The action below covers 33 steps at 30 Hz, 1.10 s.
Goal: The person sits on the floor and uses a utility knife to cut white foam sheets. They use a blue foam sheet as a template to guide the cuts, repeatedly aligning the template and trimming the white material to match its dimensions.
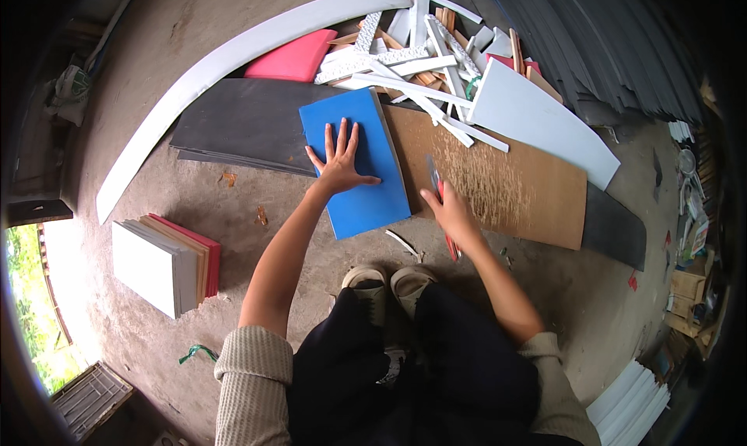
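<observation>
View from above of a person crouching on a concrete floor (pixel 233 212), looking down past their dark trousers and two pale shoes (pixel 389 279). The left hand (pixel 340 159) lies flat, fingers spread wide, pressing down on a blue rectangular sheet (pixel 366 201); it grips nothing, only pins the sheet in place. The blue sheet rests partly on a long brown board (pixel 513 185), whose surface is scored with many pale cut marks, and partly over a dark grey sheet (pixel 241 123) to the left. The right hand (pixel 450 208) is closed around a red-handled utility knife (pixel 440 193), the grip tight on the handle, the blade pointing away from the person just beside the right edge of the blue sheet. The red handle's end shows below the wrist.

Beyond the board lies a heap of white offcut strips (pixel 420 64), with a pink sheet (pixel 292 57) to their left and a large white panel (pixel 537 115) to their right. A long white curved strip (pixel 218 64) arcs across the floor at upper left. On the floor at lower left, well apart from the hands, sits a neat stack of sheets (pixel 167 263) in white, tan and red. A thin white sliver (pixel 403 242) lies on the floor just in front of the shoes
</observation>
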Available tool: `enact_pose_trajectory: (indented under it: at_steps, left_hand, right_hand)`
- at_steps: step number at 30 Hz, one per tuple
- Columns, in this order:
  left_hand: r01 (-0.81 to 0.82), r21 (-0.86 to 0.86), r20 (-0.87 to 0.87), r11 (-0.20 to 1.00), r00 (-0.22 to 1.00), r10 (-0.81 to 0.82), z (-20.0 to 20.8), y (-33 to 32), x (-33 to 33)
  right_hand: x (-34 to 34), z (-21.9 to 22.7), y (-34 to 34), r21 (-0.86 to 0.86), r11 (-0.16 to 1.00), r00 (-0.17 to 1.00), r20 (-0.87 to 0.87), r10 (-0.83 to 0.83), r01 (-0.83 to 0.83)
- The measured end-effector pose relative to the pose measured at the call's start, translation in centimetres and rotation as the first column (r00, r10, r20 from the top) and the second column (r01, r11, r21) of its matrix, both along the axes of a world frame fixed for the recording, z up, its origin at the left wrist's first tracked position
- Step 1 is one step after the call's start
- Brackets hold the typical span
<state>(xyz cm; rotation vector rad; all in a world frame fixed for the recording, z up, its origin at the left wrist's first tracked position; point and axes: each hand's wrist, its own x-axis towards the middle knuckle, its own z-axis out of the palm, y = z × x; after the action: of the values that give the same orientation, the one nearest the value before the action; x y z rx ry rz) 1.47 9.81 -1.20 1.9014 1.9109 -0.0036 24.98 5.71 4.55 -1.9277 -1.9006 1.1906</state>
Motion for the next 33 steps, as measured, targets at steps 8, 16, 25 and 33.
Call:
enact_pose_trajectory:
  at_steps: [8,16,25,33]
  left_hand:
    - [-0.023,0.09,0.204,0.996,0.979,0.004,-0.6,-0.3,-0.3]
    - [-0.351,0.113,0.437,0.929,0.858,0.271,0.4,0.3,0.7]
    - [-0.537,0.156,0.376,0.829,0.808,0.453,3.8,1.6,3.7]
    - [-0.594,0.217,0.24,0.775,0.802,0.547,2.9,1.2,-4.3]
  right_hand:
    - [-5.2,-7.4,7.7,0.182,0.98,0.995,-0.066,-0.073,0.084]
    - [-5.0,-6.2,8.2,-0.242,0.948,0.767,-0.562,-0.31,0.205]
    - [-5.7,-2.0,7.1,-0.056,0.966,0.824,-0.511,-0.245,0.252]
    - [-1.4,4.8,6.6,0.2,0.944,0.818,-0.566,-0.107,0.262]
